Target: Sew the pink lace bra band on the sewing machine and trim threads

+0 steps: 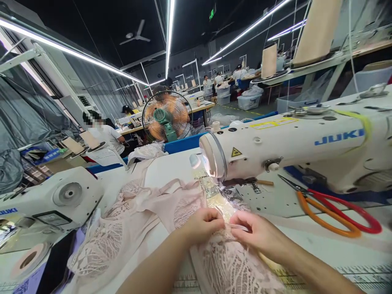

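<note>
A pale pink lace bra (235,261) lies at the front of the table, its edge pinched by both hands. My left hand (203,222) is closed on that edge, thumb against fingers. Just to its right, my right hand (257,232) also pinches the edge, with finger and thumb close together. Another stretch of pink lace bra pieces (104,241) spreads to the left, with straps running toward the back. Close beyond my hands stands the lit head of a white JUKI sewing machine (245,151); its needle area is partly hidden.
Red and orange handled scissors (330,208) lie on the machine bed at right. A second sewing machine (58,196), a phone (58,261) and a tape roll (30,259) are at left. Behind the table stand a fan (167,116) and a seated person (105,134).
</note>
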Motion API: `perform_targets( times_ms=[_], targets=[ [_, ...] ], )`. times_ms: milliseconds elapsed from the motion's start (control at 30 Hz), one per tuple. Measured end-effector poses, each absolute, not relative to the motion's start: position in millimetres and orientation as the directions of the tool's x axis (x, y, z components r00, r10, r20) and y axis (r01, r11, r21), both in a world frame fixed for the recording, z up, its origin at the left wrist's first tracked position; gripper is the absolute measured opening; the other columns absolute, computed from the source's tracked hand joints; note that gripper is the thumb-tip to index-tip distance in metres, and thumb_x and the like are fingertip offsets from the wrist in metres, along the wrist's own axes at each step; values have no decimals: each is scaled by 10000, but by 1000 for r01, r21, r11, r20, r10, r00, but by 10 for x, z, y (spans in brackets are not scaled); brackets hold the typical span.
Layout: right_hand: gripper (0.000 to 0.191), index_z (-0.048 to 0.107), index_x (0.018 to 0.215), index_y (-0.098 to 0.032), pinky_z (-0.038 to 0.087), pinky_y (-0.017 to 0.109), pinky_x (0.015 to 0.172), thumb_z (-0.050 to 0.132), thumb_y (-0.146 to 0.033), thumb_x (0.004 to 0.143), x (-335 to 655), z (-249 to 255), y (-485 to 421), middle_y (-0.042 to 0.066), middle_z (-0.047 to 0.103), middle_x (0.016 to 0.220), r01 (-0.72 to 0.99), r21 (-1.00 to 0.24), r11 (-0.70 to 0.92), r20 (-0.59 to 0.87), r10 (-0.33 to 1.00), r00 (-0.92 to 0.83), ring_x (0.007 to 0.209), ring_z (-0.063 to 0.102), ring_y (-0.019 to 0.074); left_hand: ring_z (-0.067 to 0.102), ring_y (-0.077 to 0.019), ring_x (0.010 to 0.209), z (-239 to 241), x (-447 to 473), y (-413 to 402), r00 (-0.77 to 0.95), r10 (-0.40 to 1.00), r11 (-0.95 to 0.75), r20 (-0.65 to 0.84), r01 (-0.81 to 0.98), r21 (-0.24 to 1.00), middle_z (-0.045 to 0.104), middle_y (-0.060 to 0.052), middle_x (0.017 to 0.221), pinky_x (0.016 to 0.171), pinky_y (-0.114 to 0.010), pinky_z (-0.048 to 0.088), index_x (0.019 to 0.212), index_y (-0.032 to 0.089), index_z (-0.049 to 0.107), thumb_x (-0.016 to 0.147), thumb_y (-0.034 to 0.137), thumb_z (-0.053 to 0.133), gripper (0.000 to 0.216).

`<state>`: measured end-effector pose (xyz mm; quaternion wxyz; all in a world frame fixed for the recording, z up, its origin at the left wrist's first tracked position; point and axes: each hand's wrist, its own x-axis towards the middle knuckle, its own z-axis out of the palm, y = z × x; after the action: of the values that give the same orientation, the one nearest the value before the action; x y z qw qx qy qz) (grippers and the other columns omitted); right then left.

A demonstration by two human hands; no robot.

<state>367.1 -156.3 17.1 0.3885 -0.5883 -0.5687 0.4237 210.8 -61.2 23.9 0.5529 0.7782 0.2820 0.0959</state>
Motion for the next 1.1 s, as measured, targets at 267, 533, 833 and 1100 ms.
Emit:
perform_targets(
  times_ms=[267, 533, 833, 1100],
  targets=[
    [190, 540, 826, -182, 371, 241, 544, 520, -357, 754, 3732, -49, -1539, -45, 446, 616, 222, -971, -88, -79, 996, 53, 586, 463, 135, 327, -68, 488, 187, 2136, -604, 773, 556, 33, -305, 347, 937, 410, 54, 528, 476, -214, 225, 666, 146, 542, 671, 277, 544, 132],
    [185, 544, 760, -203, 389, 246, 547, 407, -304, 835, 3701, -92, -1573, -20, 502, 632, 470, -882, 3, 57, 993, 100, 594, 471, 147, 341, -59, 478, 132, 2153, -620, 751, 568, 224, -337, 253, 941, 450, 54, 509, 496, -219, 226, 636, 134, 562, 583, 288, 660, 190],
    [182, 597, 943, -238, 493, 310, 725, 432, -240, 864, 3655, -174, -1625, 63, 617, 931, 744, -590, 313, 510, 859, 43, 848, 590, 203, 344, -57, 455, 122, 2167, -624, 721, 597, 228, -351, 267, 936, 461, 56, 484, 468, -217, 206, 613, 137, 565, 585, 241, 631, 126],
    [176, 585, 858, -237, 484, 270, 599, 411, -244, 877, 3631, -139, -1633, 47, 612, 839, 775, -561, 290, 485, 874, 23, 724, 588, 182, 404, -68, 497, 148, 2168, -678, 739, 592, 198, -322, 253, 947, 484, 52, 522, 490, -212, 269, 627, 135, 572, 547, 235, 643, 146]
  ],
)
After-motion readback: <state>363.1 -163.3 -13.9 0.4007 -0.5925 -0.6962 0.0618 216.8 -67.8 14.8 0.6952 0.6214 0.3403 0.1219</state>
